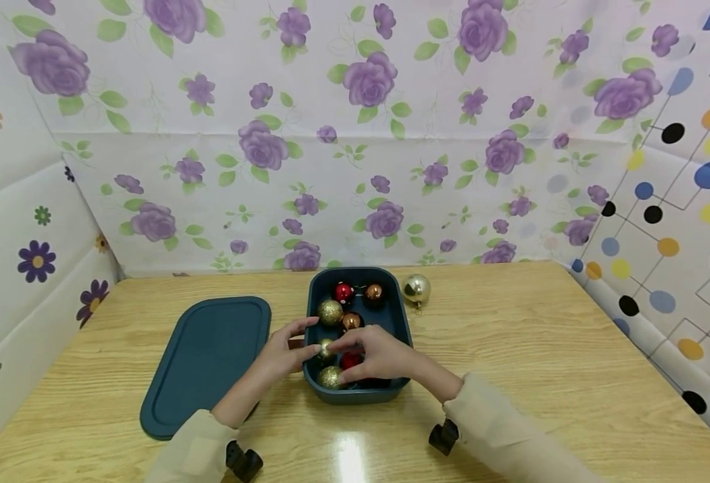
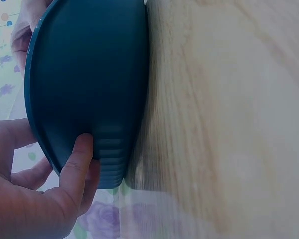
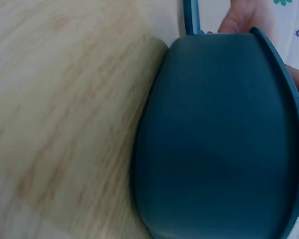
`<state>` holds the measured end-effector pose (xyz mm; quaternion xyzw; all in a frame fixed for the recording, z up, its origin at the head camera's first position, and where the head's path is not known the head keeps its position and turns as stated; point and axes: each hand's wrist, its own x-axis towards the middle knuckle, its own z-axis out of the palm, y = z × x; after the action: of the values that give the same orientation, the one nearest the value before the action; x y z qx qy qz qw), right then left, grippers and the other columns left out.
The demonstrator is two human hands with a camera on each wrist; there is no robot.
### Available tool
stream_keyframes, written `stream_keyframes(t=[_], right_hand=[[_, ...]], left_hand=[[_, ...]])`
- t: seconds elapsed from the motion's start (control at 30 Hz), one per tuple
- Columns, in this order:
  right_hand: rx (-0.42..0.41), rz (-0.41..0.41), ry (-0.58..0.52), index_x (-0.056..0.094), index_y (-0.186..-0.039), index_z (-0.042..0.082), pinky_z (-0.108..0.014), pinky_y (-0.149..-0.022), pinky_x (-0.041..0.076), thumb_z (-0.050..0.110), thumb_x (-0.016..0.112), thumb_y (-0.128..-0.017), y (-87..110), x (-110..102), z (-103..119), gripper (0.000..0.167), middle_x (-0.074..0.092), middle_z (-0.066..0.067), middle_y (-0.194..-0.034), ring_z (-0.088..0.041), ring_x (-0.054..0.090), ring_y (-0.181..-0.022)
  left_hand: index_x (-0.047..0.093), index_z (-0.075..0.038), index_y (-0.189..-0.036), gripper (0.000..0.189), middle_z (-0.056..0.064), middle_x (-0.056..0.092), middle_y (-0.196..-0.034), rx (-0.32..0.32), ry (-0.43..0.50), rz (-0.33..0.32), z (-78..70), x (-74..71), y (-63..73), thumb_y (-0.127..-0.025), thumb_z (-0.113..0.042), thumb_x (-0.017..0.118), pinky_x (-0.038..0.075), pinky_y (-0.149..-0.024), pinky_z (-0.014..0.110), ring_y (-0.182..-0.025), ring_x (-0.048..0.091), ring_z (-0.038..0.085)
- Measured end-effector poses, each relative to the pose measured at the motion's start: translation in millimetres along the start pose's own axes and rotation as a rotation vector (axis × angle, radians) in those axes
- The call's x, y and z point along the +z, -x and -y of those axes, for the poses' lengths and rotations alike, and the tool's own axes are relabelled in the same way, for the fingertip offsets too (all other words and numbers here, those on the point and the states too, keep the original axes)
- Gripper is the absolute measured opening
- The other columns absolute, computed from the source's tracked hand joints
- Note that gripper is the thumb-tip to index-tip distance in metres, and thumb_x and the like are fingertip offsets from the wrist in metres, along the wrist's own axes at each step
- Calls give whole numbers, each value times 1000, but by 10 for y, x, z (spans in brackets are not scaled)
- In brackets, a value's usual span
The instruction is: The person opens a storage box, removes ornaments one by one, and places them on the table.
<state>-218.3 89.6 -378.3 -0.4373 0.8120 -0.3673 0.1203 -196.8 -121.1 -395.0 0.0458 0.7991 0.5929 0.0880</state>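
Where right hand [image 1: 382, 350] reaches: glossy gold round bauble [image 1: 325, 353]; can't tell if fingers hold it.
Left hand [image 1: 285, 350]: fingers spread over dark teal plastic box [image 1: 356, 397], probably bracing.
Box: on wooden desk [image 1: 494, 322], bauble inside.
Flat teal lid [image 1: 216, 362]: off, presumably for access.

The head view is bright and evenly lit, with a white glare streak on the surface [image 1: 512, 335] at six o'clock and highlights on the shiny gold ball [image 1: 417, 288] near centre, toward four o'clock. Both wrist views are dimmer, with a bluish, hazy cast and soft detail. The left one washes out pale toward four o'clock; in the right one, the container's [image 3: 214, 134] side sinks into dark, nearly featureless blue.
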Motion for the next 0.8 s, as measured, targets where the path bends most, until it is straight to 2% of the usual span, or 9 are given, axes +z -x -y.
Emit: stream_keyframes(t=[0.23, 0.4, 0.53, 0.8], right_hand=[[-58, 53, 126, 64, -114, 3, -21, -78, 47, 15, 73, -78, -44, 62, 57, 39, 64, -7, -109, -15, 60, -96], [-41, 75, 203, 66, -111, 5, -19, -78, 47, 12, 74, -77, -77, 85, 85, 36, 64, -4, -109, -12, 60, -96], [-25, 96, 243, 66, -111, 6, -19, -80, 46, 9, 74, -76, -92, 98, 95, 36, 64, -4, -111, -11, 59, -98], [-50, 104, 274, 67, -109, 6, -18, -83, 45, 8, 73, -77, -101, 126, 80, 33, 64, -4, -110, -9, 58, -101]], left_hand=[[43, -9, -135, 48, 21, 39, -133, 12, -5, 10, -8, -6, 9, -89, -8, 58, 50, -74, 37, -114, 46, 37], [45, -9, -134, 48, 21, 40, -131, 9, 12, -1, -1, -1, 5, -89, -7, 59, 50, -71, 36, -112, 48, 35], [45, -10, -134, 48, 21, 41, -131, 4, 17, -4, 11, 3, -5, -88, -7, 59, 50, -70, 35, -110, 49, 34], [44, -10, -135, 49, 19, 40, -133, -6, 25, 5, 11, -1, -8, -88, -8, 59, 50, -73, 36, -113, 47, 34]])
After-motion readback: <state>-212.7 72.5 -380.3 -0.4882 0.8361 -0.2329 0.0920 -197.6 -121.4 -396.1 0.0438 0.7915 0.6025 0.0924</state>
